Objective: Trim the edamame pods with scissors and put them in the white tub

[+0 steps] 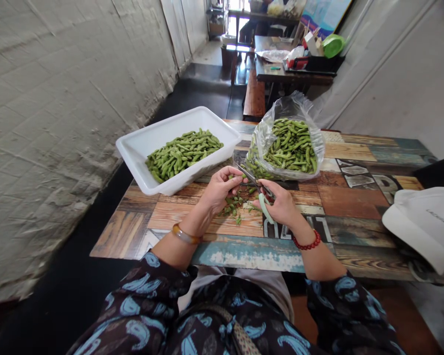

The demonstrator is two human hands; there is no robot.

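Observation:
My left hand (224,186) pinches a green edamame pod (243,177) above the tabletop. Around the handles of a pair of scissors (265,206) with a pale green grip, my right hand (280,203) is closed, and the blades (247,172) reach to the pod. Below my hands lies a scatter of green trimmings (236,204). Behind my left hand stands a white plastic tub (142,180) with many pods (187,154) in it. A clear plastic bag (257,140), open at the top, holds more pods (291,148) behind my right hand.
A white cap (422,222) rests at the right end of the patterned wooden table (355,202), near a black object (438,172). A rough pale wall (70,79) runs along the left. Farther back are a bench (254,96) and another table (272,74) with assorted items.

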